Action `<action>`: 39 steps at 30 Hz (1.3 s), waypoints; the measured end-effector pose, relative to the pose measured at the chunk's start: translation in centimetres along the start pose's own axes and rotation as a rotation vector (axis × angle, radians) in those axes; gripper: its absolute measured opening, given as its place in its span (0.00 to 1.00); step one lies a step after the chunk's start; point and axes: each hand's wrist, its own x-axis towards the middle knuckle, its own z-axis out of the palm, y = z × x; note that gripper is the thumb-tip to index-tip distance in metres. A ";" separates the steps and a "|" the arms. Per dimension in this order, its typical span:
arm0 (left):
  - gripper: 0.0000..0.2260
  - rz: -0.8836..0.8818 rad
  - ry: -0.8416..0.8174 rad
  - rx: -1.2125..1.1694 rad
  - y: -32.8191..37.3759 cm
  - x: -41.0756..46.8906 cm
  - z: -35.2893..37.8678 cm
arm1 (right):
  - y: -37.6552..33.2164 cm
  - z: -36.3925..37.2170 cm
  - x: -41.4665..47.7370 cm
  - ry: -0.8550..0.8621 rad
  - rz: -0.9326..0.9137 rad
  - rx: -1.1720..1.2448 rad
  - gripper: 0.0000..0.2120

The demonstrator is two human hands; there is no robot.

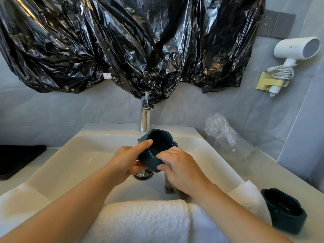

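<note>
**Wiping of the dark bowl over the sink**

Seemed to be in the middle of the wiping step. Held the dark teal round plastic bowl (154,151) tilted above the white ceramic sink (84,151), just over the metal drain (142,174), with the opening turned toward the chrome tap (145,118). Gripped it with the left hand (127,161), one finger stretched along the rim and the others curled under the side wall. Pinched a grey-brown fuzzy cloth (169,188) in the right hand (181,166), with bent fingers pressing it against the near wall of the bowl.

Probably needed next to turn the bowl a little in the left hand, to bring the unwiped part of the wall to the cloth. After that, probably needed to place it beside the second dark teal bowl (284,210) on the right edge, near the folded white towel (143,222).
</note>
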 end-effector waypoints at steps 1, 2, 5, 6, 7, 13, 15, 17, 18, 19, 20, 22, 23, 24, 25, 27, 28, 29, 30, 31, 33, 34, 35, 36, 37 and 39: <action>0.24 0.017 0.004 0.008 0.0 0.0 0.0 | 0.0 0.0 0.0 0.003 0.009 0.007 0.07; 0.24 0.041 0.009 0.014 0.0 0.1 0.0 | 0.0 0.1 0.1 -0.003 0.036 0.032 0.07; 0.20 0.124 0.038 0.055 -0.1 0.1 -0.1 | 0.2 0.2 0.1 -0.023 0.193 0.224 0.19; 0.20 0.146 0.059 0.069 -0.2 0.2 -0.2 | 0.3 0.1 0.0 -0.023 0.233 0.288 0.24; 0.19 0.165 0.081 0.075 -0.3 0.3 -0.3 | 0.3 0.1 -0.1 -0.023 0.254 0.320 0.26; 0.15 0.281 0.112 0.124 -0.2 0.5 -0.6 | 0.5 -0.5 0.0 0.213 0.315 0.386 0.10; 0.14 0.316 0.097 0.149 -0.3 0.4 -0.4 | 0.5 -0.8 0.1 0.262 0.314 0.478 0.10; 0.14 0.342 0.082 0.174 -0.3 0.2 -0.1 | 0.5 -0.8 0.1 0.213 0.270 0.572 0.11; 0.15 0.349 0.076 0.177 -0.3 0.1 0.0 | 0.6 -0.7 0.0 0.181 0.261 0.584 0.10; 0.16 0.353 0.073 0.173 -0.3 0.1 0.0 | 0.7 -0.5 0.0 0.168 0.261 0.554 0.08; 0.17 0.354 0.072 0.166 -0.4 0.1 0.0 | 0.9 -0.2 0.0 0.173 0.266 0.475 0.06; 0.20 0.354 0.072 0.139 -0.4 0.1 -0.2 | 1.0 0.1 0.1 0.201 0.315 0.313 0.05; 0.22 0.353 0.070 0.117 -0.4 0.1 -0.3 | 0.9 0.1 0.2 0.218 0.347 0.290 0.06; 0.23 0.348 0.068 0.095 -0.3 0.0 -0.4 | 0.8 0.1 0.2 0.223 0.371 0.289 0.07; 0.23 0.346 0.065 0.081 -0.3 0.0 -0.3 | 0.7 0.1 0.1 0.221 0.384 0.292 0.07; 0.19 0.363 0.056 0.098 -0.3 0.0 -0.2 | 0.6 0.1 0.1 0.220 0.387 0.294 0.07; 0.18 0.376 0.054 0.120 -0.3 0.0 -0.1 | 0.6 0.0 0.1 0.219 0.381 0.300 0.07; 0.17 0.385 0.051 0.139 -0.4 0.0 0.1 | 0.5 -0.1 0.1 0.213 0.359 0.293 0.07; 0.17 0.390 0.046 0.150 -0.4 0.0 0.2 | 0.5 -0.1 0.1 0.196 0.303 0.266 0.07; 0.17 0.390 0.039 0.152 -0.5 0.0 0.2 | 0.5 -0.1 0.2 0.170 0.225 0.232 0.08; 0.18 0.393 0.035 0.151 -0.6 0.0 0.2 | 0.3 0.1 0.1 0.099 0.107 0.218 0.11; 0.20 0.397 0.038 0.154 -0.6 0.0 0.1 | 0.1 0.0 0.1 0.069 0.097 0.236 0.11; 0.22 0.401 0.045 0.153 -0.6 0.0 0.1 | 0.1 0.1 0.1 0.061 0.101 0.247 0.11; 0.24 0.403 0.053 0.147 -0.6 -0.1 0.1 | 0.2 0.1 0.1 0.075 0.112 0.253 0.11; 0.26 0.405 0.058 0.136 -0.6 -0.1 0.1 | 0.4 0.1 0.1 0.091 0.126 0.242 0.10; 0.27 0.410 0.060 0.125 -0.6 -0.1 0.1 | 0.6 0.3 0.2 0.094 0.139 0.207 0.10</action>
